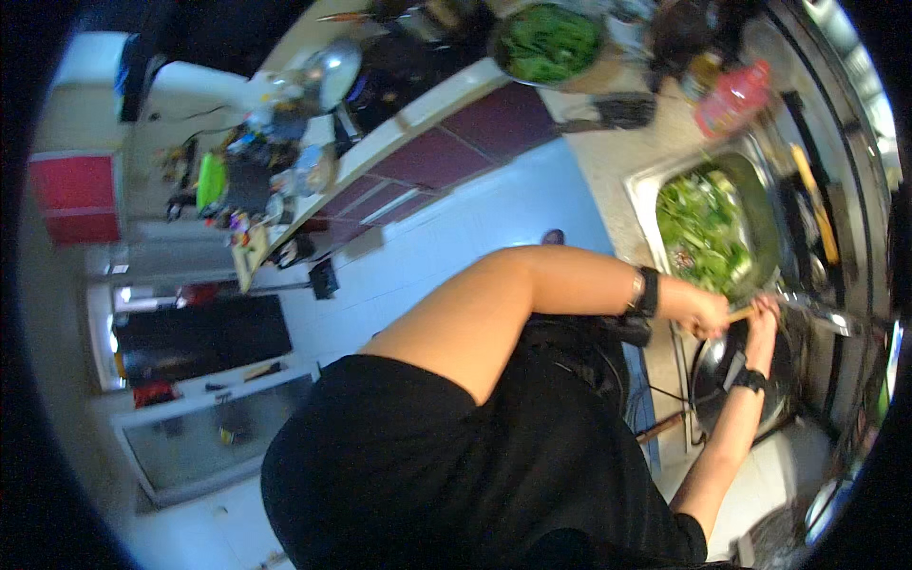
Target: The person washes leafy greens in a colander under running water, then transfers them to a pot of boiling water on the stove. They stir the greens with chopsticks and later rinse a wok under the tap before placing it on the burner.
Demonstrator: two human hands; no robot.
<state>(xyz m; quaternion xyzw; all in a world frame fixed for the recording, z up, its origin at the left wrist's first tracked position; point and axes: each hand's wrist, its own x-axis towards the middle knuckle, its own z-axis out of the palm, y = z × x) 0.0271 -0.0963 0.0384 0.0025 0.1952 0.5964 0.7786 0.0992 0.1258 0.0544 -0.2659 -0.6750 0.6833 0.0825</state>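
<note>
My left hand (702,315), with a black band at its wrist, grips a short tan stick or handle (742,313) at the near edge of the sink. The fingers of my right hand (764,317) close around its other end; blur hides the exact grip. A flat grey piece (735,369), perhaps a blade, shows beside my right wrist; I cannot tell whether it joins the handle. Just beyond my hands, cut leafy greens (702,228) lie in the steel sink (645,206). A dark wok (712,363) sits below my right forearm.
A metal faucet (819,312) reaches over beside my right hand. A large bowl of greens (548,43) stands farther left on the counter, near a pink bottle (734,100) and a dark-bladed cleaver (623,110). A yellow-handled tool (816,203) lies behind the sink.
</note>
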